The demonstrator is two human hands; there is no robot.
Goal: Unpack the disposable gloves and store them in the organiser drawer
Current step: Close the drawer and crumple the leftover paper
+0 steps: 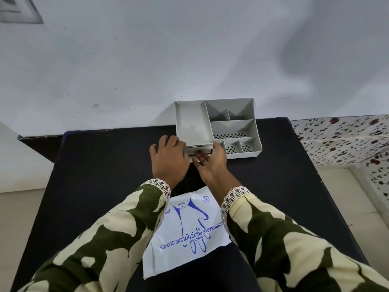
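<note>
The organiser [219, 127] stands at twelve o'clock on the dark table [94, 175], and its drawer front [197, 149] is pinched between the left hand [168, 157] and the right hand [212, 161], fingers closed on its ends. The glove packet [187, 226] lies unopened at six o'clock. The drawer is best drawn out level, with even force from both sides.

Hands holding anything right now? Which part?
Both hands, left and right, grip the organiser's drawer at its front edge. The glove packet lies untouched.
</note>
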